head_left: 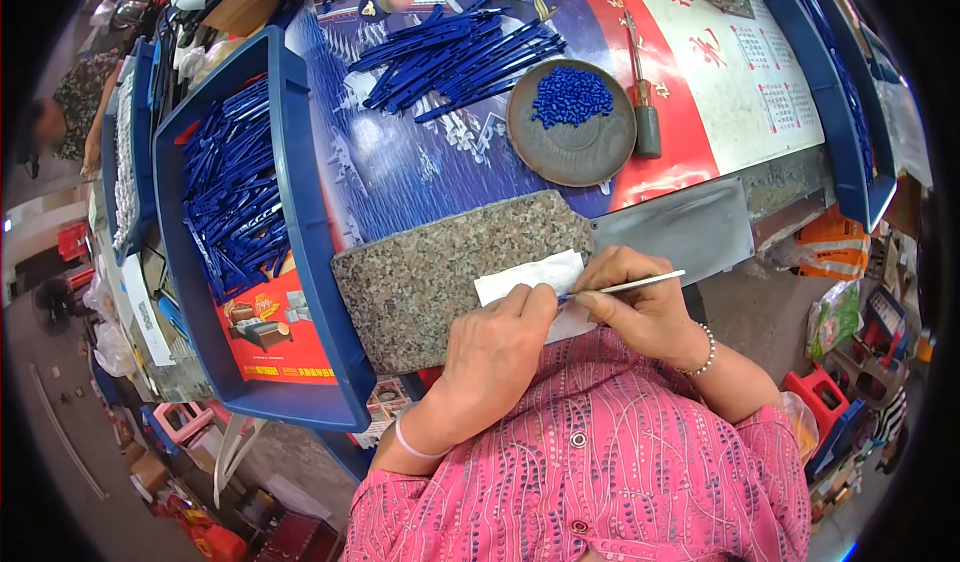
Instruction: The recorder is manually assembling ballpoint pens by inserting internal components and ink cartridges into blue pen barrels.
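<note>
Slippage seemed possible if the right hand, pinched closed on a pale rod, pushed hard toward the curled left hand, whose hold was unclear.

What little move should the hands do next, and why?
Perhaps the right hand should gently nudge the thin pale rod toward the left hand, because the rod points that way and a bit of blue shows between the hands.
</note>
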The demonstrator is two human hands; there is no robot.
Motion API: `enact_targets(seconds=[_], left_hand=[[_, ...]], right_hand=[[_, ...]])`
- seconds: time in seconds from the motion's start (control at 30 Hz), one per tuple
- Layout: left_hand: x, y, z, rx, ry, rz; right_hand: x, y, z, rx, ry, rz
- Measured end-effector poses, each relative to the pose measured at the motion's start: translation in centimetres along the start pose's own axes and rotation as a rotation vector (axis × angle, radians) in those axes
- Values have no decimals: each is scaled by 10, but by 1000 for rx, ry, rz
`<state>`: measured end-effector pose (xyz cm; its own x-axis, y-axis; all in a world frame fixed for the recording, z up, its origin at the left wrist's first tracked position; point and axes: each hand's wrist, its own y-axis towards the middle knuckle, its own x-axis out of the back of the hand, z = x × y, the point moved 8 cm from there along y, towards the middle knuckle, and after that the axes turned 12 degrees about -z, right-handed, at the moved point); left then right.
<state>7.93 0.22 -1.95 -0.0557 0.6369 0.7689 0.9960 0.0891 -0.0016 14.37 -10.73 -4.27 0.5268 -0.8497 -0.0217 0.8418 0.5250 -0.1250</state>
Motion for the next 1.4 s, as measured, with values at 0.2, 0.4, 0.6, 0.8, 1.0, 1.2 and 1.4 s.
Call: enact_targets(seconds=[0.2,0.4,0.6,0.8,1.0,1.2,1.4], left_hand=[[0,0,0,-1,3,-7],[0,0,-1,-22,34,2],[1,-1,-4,-35,49,-19],[1,-2,-3,-7,56,-46],[5,-4,-1,0,-14,-80],[7,-14,-7,14,128,-171],[33,-30,-26,-128,273,-448]], right_hand=[[-2,1,4,83,-27,11],[-13,4,30,353,-257,112],[-20,4,38,379,-350,201],[13,4,-1,-231,48,24],[122,23,29,-160,-335,-451],[175,40,20,-81,-943,-435],[128,47,63,392,-1158,-498]])
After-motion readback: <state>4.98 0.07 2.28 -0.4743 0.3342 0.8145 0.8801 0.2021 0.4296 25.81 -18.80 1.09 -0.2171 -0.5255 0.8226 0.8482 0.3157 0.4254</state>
